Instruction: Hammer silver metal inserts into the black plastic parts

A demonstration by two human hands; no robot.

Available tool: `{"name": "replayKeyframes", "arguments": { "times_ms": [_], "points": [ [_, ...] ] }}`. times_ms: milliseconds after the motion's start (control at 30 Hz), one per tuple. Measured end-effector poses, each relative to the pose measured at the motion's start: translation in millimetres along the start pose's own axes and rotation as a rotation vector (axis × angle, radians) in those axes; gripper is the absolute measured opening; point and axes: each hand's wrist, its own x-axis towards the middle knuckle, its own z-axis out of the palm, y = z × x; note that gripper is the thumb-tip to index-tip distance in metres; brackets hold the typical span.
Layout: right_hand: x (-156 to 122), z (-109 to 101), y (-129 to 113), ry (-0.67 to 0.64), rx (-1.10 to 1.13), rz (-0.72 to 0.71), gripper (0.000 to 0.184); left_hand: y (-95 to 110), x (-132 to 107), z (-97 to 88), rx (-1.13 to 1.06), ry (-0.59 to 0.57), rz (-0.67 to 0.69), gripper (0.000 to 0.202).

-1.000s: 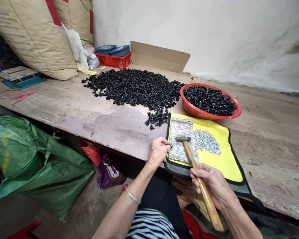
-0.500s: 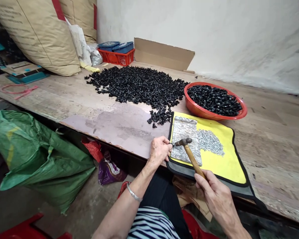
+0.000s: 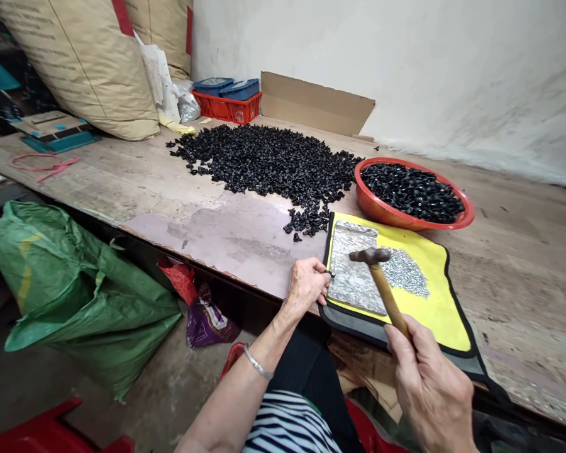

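My left hand (image 3: 305, 286) pinches a small black piece (image 3: 331, 274) at the left edge of a scuffed metal plate (image 3: 353, 270). That plate lies on a yellow mat with a black border (image 3: 446, 314). My right hand (image 3: 429, 393) grips the wooden handle of a small hammer (image 3: 387, 292), whose steel head hangs over the plate. Beside the plate lies a pile of tiny silver metal parts (image 3: 404, 272). Farther off are a heap of black plastic pieces (image 3: 264, 160) and a red bowl (image 3: 387, 214) full of similar pieces.
The wooden workbench (image 3: 99, 182) ends in a front edge near my lap. Large paper sacks (image 3: 89, 63), a red crate (image 3: 226, 107) with blue trays, and cardboard (image 3: 316, 104) stand at the back. A green woven sack (image 3: 75, 296) sits on the floor at left.
The hammer head has lifted off the plate and moved right, with my right hand shifting right and nearer to me. My left hand keeps its pinch. The whole view has shifted slightly.
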Motion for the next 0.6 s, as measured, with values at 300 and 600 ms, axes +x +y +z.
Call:
{"name": "replayKeyframes", "arguments": {
  "times_ms": [300,600],
  "points": [
    [-0.2,-3.2,0.2,-0.053,-0.376,-0.198,0.035,0.2,1.6,0.7,-0.022,0.01,-0.016,0.012],
    [0.0,-4.3,-5.1,0.018,-0.206,-0.169,0.036,-2.8,-1.7,-0.8,0.021,0.0,0.025,0.014]
  ]
}}
